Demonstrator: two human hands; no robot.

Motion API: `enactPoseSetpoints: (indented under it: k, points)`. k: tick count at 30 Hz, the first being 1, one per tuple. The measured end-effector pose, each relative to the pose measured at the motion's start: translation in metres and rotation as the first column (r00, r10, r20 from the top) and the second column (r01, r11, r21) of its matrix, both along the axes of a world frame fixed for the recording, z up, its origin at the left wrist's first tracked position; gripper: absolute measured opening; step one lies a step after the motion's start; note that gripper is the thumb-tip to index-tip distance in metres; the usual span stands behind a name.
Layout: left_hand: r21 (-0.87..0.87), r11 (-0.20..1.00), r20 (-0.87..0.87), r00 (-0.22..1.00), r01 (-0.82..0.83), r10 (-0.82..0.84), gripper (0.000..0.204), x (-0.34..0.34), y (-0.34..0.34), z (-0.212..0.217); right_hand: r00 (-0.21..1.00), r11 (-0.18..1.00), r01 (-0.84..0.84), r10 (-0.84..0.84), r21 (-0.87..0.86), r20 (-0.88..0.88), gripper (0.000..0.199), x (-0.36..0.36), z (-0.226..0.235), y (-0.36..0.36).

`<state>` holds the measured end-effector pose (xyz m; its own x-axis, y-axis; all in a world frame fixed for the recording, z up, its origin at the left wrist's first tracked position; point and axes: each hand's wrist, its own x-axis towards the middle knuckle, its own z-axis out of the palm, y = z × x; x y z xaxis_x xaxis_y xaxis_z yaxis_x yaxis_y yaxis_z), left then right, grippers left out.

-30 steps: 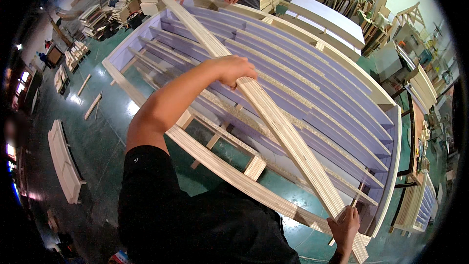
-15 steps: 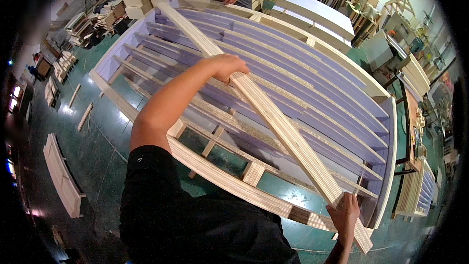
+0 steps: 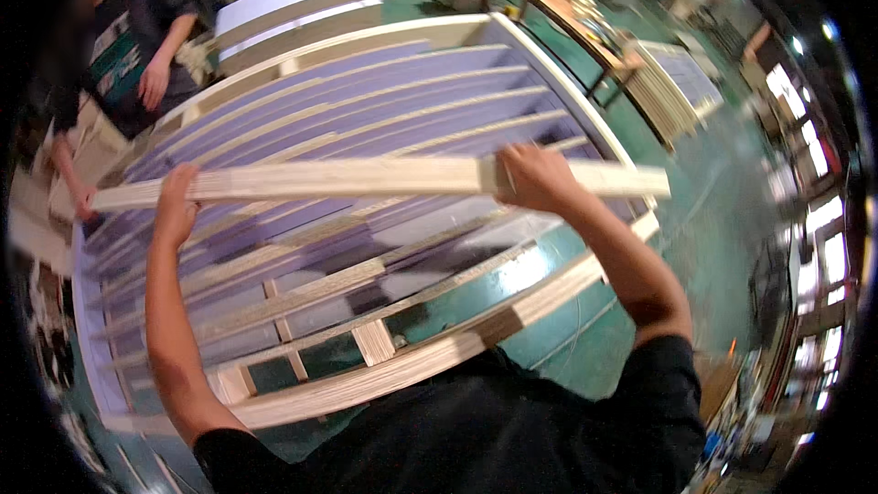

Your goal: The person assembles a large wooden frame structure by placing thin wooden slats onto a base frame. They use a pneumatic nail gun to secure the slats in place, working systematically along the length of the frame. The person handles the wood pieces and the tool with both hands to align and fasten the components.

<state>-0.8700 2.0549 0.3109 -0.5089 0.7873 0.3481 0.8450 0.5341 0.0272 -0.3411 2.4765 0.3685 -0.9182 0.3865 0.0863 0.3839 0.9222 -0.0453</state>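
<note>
Both hands are up on one long pale wood slat (image 3: 366, 177), held roughly level and crosswise above a big slatted wood frame (image 3: 384, 380) that lies flat w/ lavender panel showing between its rails. Left hand (image 3: 176, 197) is closed round the slat near its left end, fingers over the top edge; right hand (image 3: 530, 176) is clamped on it right of centre, w/ a short length of slat sticking out past the knuckles toward the frame's right side. The slat isn't touching the frame as far as I can tell, it hangs above the rails & crosses them at an angle. To do this step well, I'd judge: keep both grips firm & the slat level, since a long thin piece will flex & swing at the free ends; turn it until it runs parallel w/ the other rails before lowering; bring one end to the frame edge first, then ease the rest down, fingers out from underneath. Another person (image 3: 128, 55) in a dark printed shirt stands at the far left corner, near the slat's left end, so watch that end when swinging. Green floor (image 3: 713, 210) is visible to the right.
</note>
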Motion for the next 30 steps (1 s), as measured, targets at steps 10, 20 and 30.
enactPoseSetpoints:
  k: [10,20,30]
  points:
    - [-0.197,0.931,0.508,0.844,0.308,-0.171,0.061,0.314,0.027,0.000,0.973,0.963,0.068,-0.006,0.260,-0.229,0.053,-0.152,-0.014,0.161]
    - [-0.337,0.927,0.551,0.833,0.165,0.053,0.086,0.461,0.013,-0.029,0.951,0.975,-0.135,0.177,0.176,-0.252,0.056,-0.067,-0.059,0.224]
    - [-0.384,0.915,0.439,0.896,0.119,0.067,0.072,0.492,0.021,-0.073,0.689,0.616,0.725,-0.639,-0.308,0.343,0.095,0.328,-0.133,0.322]
